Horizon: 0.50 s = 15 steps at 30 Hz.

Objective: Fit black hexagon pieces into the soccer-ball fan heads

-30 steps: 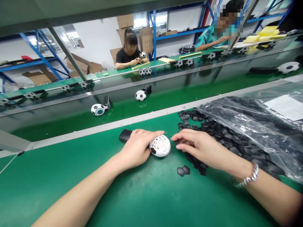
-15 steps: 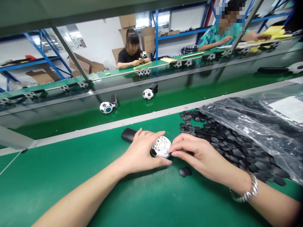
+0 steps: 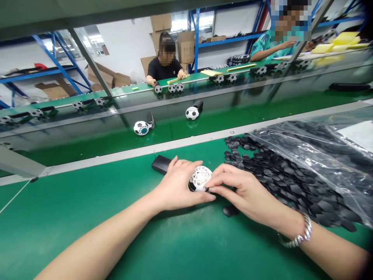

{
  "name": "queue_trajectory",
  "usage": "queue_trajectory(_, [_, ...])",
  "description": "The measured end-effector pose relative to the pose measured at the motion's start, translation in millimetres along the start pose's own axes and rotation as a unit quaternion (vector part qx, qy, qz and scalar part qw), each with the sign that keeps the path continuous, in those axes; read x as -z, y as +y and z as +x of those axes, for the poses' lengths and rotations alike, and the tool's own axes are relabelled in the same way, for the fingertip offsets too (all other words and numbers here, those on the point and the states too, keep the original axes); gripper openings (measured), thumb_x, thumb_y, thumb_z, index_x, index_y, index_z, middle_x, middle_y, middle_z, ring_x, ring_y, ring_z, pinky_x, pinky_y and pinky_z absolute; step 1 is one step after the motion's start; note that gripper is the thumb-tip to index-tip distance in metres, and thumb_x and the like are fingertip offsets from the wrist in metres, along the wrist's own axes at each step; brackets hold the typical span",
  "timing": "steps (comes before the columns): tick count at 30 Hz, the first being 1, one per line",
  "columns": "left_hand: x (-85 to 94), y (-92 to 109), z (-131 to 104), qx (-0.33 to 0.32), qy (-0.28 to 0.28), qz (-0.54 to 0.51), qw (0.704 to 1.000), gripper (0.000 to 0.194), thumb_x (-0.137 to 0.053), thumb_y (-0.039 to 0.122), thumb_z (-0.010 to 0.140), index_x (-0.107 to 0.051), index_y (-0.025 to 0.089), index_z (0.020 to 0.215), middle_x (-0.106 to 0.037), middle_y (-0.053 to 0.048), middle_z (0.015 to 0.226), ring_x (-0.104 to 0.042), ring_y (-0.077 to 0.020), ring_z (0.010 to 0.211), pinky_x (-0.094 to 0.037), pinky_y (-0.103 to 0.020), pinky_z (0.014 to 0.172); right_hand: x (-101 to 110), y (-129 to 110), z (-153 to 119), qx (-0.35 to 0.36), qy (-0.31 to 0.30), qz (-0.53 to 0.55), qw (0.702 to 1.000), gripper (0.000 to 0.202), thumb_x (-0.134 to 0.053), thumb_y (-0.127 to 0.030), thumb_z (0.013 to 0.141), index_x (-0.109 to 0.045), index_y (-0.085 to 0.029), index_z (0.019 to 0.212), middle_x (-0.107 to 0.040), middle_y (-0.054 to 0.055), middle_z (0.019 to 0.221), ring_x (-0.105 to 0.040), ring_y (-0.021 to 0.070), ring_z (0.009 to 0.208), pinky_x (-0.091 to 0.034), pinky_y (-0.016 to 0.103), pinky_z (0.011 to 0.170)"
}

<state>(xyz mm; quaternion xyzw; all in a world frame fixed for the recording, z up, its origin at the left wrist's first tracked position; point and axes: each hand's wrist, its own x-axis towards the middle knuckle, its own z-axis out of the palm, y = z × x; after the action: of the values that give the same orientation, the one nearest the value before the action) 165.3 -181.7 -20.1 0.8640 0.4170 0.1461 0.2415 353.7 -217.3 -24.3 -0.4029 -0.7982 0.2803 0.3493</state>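
Note:
My left hand [image 3: 179, 184] is wrapped round a white openwork soccer-ball shell [image 3: 202, 177] with black patches. From its far left side a black handle [image 3: 159, 164] sticks out past my fingers, resting on the green worktop [image 3: 140, 249]. At the shell's near right edge, my right hand [image 3: 240, 188] pinches a small black piece, mostly hidden by the fingertips. Just below the right hand lie loose black pentagon pieces [image 3: 229, 210], partly covered by it.
A pile of black pieces [image 3: 279, 179] spreads to the right beside a clear plastic bag [image 3: 314, 136]. Beyond the metal ledge [image 3: 122, 155], ball-headed items [image 3: 142, 128] lie on a green conveyor belt [image 3: 171, 134]. Two co-workers sit across it.
The ball items on the belt have shifted right, and the view has moved slightly. My right fingers press closer over the shell's edge. One co-worker has lowered a ball item to the far ledge.

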Motion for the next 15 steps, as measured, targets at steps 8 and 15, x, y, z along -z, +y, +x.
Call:
queue_trajectory(8, [-0.2,1.7,0.1,0.009,0.008,-0.023,1.0,0.063,-0.064,0.051,0.067,-0.047,0.021,0.12,-0.058,-0.006,0.114,-0.047,-0.0251,0.113,-0.009,-0.052,0.107,-7.3,12.0,1.6,-0.05,0.072,0.028,0.996,0.018,-0.063,-0.022,0.077,-0.057,-0.02,0.093,-0.059,0.004,0.101,-0.055,0.0189,0.095,-0.048,0.031,0.08])
queue_trajectory(15, [1.9,4.7,0.4,-0.002,0.011,-0.028,1.0,0.054,-0.066,0.042,0.068,-0.05,0.022,0.116,-0.061,-0.004,0.108,-0.051,-0.0228,0.105,-0.017,-0.05,0.106,-12.1,14.6,4.4,-0.105,-0.007,0.151,0.983,0.03,-0.056,-0.027,0.082,-0.046,-0.023,0.11,-0.056,0.006,0.114,-0.054,0.0187,0.104,-0.049,0.033,0.084])
